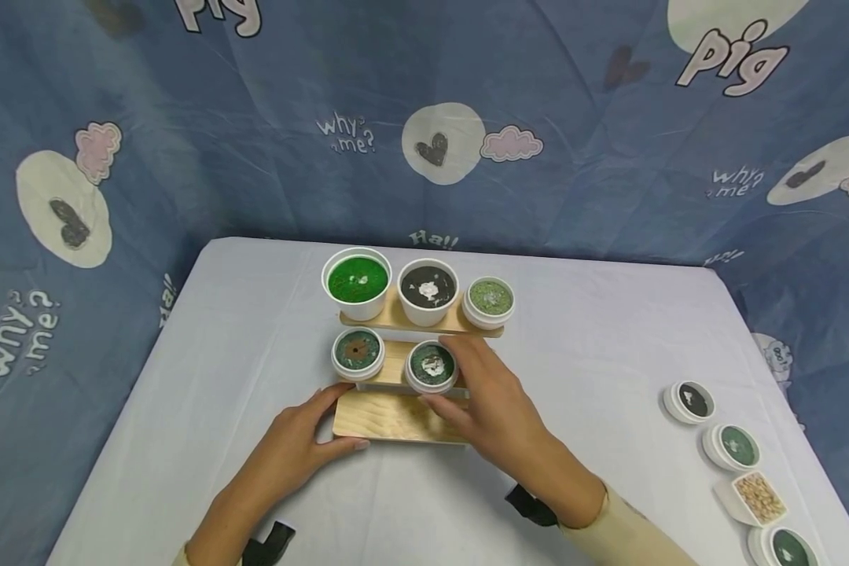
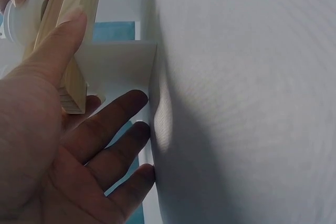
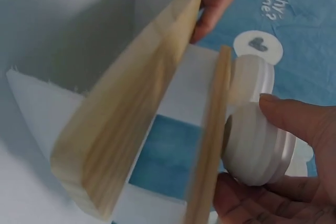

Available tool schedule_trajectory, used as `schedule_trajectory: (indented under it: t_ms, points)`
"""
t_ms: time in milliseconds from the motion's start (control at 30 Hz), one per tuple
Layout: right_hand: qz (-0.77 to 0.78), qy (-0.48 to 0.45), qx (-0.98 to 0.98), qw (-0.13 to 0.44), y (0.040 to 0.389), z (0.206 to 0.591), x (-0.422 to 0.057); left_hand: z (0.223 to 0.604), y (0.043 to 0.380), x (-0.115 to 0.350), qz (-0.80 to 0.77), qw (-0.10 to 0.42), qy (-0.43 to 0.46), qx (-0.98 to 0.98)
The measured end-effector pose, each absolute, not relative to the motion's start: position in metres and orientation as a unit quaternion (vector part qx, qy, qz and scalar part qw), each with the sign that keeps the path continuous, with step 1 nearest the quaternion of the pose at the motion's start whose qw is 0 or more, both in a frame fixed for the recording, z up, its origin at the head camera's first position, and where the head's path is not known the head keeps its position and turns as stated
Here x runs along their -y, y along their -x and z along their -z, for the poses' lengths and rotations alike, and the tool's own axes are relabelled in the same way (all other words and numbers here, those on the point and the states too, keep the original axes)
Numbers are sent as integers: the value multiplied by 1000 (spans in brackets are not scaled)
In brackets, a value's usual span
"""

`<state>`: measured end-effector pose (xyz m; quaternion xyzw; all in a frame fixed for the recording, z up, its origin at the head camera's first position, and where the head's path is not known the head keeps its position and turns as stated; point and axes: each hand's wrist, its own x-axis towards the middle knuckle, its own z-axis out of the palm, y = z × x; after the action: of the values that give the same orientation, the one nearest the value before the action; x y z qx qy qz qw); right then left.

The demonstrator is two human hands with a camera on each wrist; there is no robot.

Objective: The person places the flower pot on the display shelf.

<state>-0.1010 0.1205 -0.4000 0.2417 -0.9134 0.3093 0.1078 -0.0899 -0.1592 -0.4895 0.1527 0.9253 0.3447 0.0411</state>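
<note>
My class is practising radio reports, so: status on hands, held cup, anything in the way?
Left hand pinching front board, left end. Right hand gripping cup at middle board, seating unclear. Second cup to its left, apart; no obstruction seen.

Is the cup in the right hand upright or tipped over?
Upright, or nearly: in the head view the cup shows its dark green top facing up, pinched at its sides by the right hand.

Left hand (image 1: 300, 440) pinching, its lower fingers (image 2: 123, 148) splayed, right hand (image 1: 498, 397) curved in a pinch
</note>
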Motion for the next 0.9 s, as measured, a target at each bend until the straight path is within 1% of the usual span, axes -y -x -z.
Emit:
schedule_trajectory:
  t_ms: [367, 900]
  points:
    - [-302, -225, 918, 122, 103, 403, -112, 491, 90, 161, -347, 31, -161, -924]
    - [-320, -189, 916, 154, 103, 411, -103, 492, 89, 161, -348, 38, -155, -924]
